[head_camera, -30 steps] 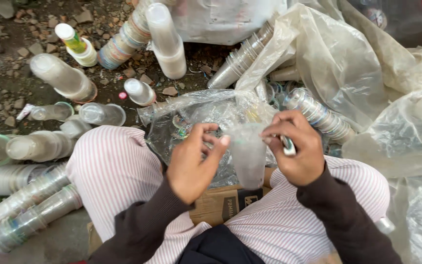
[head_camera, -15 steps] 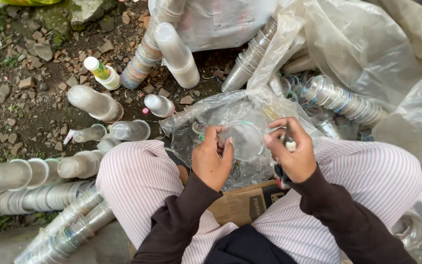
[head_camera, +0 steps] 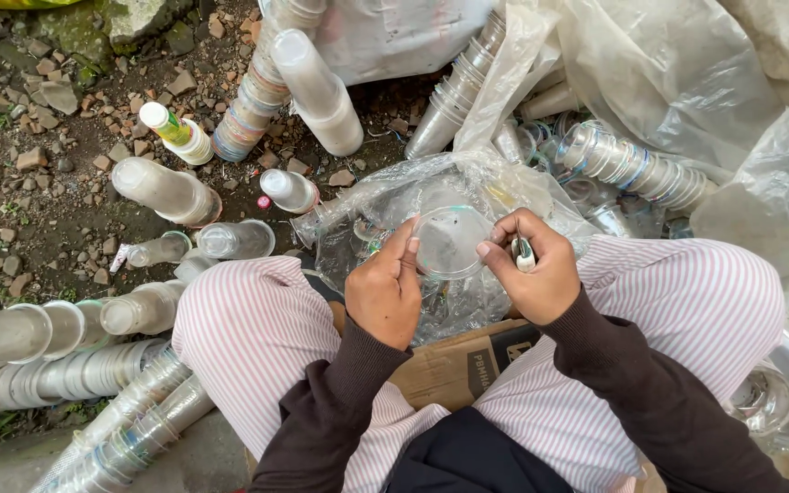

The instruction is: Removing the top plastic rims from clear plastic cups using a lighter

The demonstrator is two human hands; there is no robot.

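Note:
My left hand (head_camera: 383, 290) and my right hand (head_camera: 533, 265) both grip one clear plastic cup (head_camera: 449, 242) between them, its open mouth turned up toward me. My right hand also pinches a small pale tool (head_camera: 524, 256) against its fingers. The cup is held over a clear plastic bag (head_camera: 413, 196) of more cups that rests between my knees. My legs in pink-striped trousers (head_camera: 248, 338) frame the bag, and my dark sleeves reach down to both wrists.
Stacks of nested clear cups (head_camera: 66, 365) lie on the ground at the left, more stacks (head_camera: 312, 87) stand ahead. A small bottle with a green label (head_camera: 175, 132) lies on the gravel. Large clear plastic bags (head_camera: 687, 82) fill the right. Cardboard (head_camera: 458, 365) sits under my lap.
The view has shifted right and downward. My hands stay together on the cup, which has turned so that its mouth faces up more squarely.

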